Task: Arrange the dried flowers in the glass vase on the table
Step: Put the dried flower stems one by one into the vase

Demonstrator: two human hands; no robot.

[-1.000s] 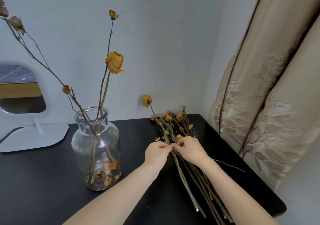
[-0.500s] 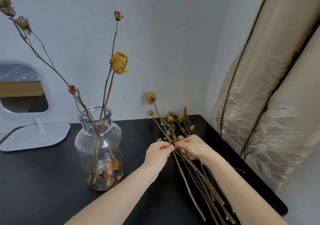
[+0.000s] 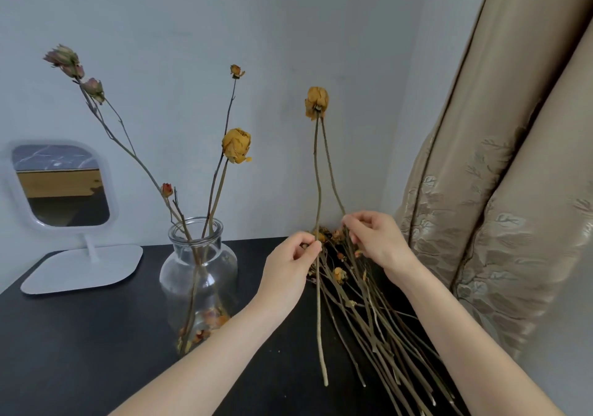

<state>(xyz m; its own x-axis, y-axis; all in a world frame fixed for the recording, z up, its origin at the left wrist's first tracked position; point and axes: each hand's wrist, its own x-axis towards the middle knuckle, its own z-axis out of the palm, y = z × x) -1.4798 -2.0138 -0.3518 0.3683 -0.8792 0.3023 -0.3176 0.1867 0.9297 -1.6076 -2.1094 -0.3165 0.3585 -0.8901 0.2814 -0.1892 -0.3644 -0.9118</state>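
A yellow dried flower (image 3: 316, 102) rises upright on its stem, which the left hand (image 3: 290, 257) pinches. The right hand (image 3: 377, 241) pinches a second stem just beside it, above the stem bundle (image 3: 362, 313) lying along the table's (image 3: 80, 335) right edge. The glass vase (image 3: 199, 274) stands to the left of both hands.

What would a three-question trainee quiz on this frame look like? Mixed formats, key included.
1. True or false: the glass vase already holds flowers.
2. The loose stem pile lies: A) left of the vase, B) right of it, C) inside it.
3. Fill in: left hand and right hand each pinch one of the raised stems, topped by a ___ flower head.
Key: 1 true; 2 B; 3 yellow.
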